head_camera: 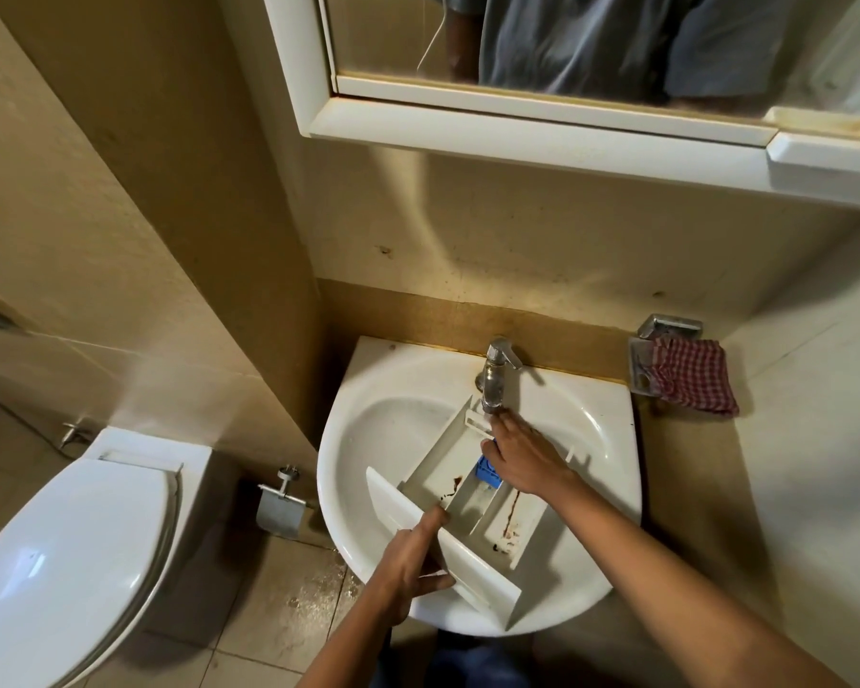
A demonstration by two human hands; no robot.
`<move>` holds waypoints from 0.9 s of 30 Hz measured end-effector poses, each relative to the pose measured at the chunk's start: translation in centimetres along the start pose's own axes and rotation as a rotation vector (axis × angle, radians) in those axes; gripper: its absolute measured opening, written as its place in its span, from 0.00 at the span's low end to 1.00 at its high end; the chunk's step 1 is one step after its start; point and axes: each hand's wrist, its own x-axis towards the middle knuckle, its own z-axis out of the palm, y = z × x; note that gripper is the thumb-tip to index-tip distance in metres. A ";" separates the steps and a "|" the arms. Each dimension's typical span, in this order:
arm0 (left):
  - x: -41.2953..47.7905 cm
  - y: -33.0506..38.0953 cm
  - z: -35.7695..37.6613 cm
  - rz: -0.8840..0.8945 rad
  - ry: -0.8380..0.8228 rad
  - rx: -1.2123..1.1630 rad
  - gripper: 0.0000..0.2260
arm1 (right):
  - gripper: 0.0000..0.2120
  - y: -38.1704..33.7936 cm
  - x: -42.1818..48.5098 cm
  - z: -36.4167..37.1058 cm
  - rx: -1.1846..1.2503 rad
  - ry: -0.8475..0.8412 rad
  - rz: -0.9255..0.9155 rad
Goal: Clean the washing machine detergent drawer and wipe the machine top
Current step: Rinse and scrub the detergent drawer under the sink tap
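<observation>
Closest to me, my left hand (408,563) grips the front panel of the detergent drawer (435,471): the forefinger lies stretched over the panel's top edge and the thumb is curled in under its lower edge, so the panel is pinched between them. The drawer lies slantwise in the sink (336,449), with its front panel out over the near rim and its back end up under the tap (495,384). I can see brown rusty streaks along its dividers and in the right-hand compartment. A blue insert (485,473) sits in the middle channel.

My right hand (522,459) comes in across the drawer from the right. Its fingers are straight and spread a little and hold nothing. The fingertips reach the drawer's back end right below the tap's spout, and the thumb rests by the blue insert. That hand and forearm hide much of the drawer's right side from me.

To the left, low on the wall, hangs a metal paper holder (279,513), and past it stands the toilet (70,553) with its lid down. The floor tiles (314,593) beneath the sink are speckled with stains. To the right of the sink a red checked cloth (693,384) is draped over a wall-mounted soap dish (669,326). Farthest up, a white mirror cabinet (517,136) hangs over the sink, and its glass reflects blue clothing
</observation>
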 end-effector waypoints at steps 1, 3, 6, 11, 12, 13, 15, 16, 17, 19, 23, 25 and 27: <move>0.0 -0.1 -0.2 0.003 -0.016 0.006 0.25 | 0.27 0.0 -0.1 0.2 -0.053 -0.005 -0.024; 0.0 -0.1 -0.5 0.009 -0.045 0.032 0.25 | 0.29 0.1 -0.3 0.1 -0.146 0.001 -0.056; -0.2 0.6 -0.5 0.028 -0.077 0.082 0.25 | 0.30 -0.1 -0.1 -0.8 -0.145 -0.012 0.042; 0.2 2.0 -1.0 0.047 -0.111 0.109 0.25 | 0.29 -0.7 0.2 -1.6 0.004 -0.093 0.150; 0.4 2.3 -1.3 0.043 -0.113 0.119 0.25 | 0.27 -0.5 0.3 -1.9 0.037 -0.082 0.182; 0.7 2.6 -1.6 0.037 -0.110 0.130 0.25 | 0.24 -0.3 0.3 -2.1 0.056 -0.067 0.218; 1.5 3.4 -1.8 0.023 -0.097 0.156 0.24 | 0.23 0.0 0.3 -2.5 0.087 -0.030 0.292; 1.9 3.8 -1.8 0.022 -0.093 0.170 0.23 | 0.24 0.2 0.3 -2.5 0.120 -0.005 0.326; 2.4 4.2 -1.7 0.025 -0.093 0.185 0.21 | 0.24 0.4 0.2 -2.5 0.158 0.020 0.359; 3.2 5.0 -1.5 0.040 -0.092 0.224 0.19 | 0.22 0.9 0.1 -2.6 0.245 0.073 0.418; 4.7 6.3 -0.9 0.077 -0.050 0.297 0.19 | 0.18 1.9 -0.7 -2.5 0.428 0.187 0.521; 5.2 6.7 -0.6 0.096 -0.028 0.328 0.20 | 0.18 2.2 -1.3 -2.0 0.474 0.241 0.547; 5.6 7.1 -0.4 0.117 -0.008 0.354 0.20 | 0.16 2.6 -1.7 -1.5 0.499 0.295 0.568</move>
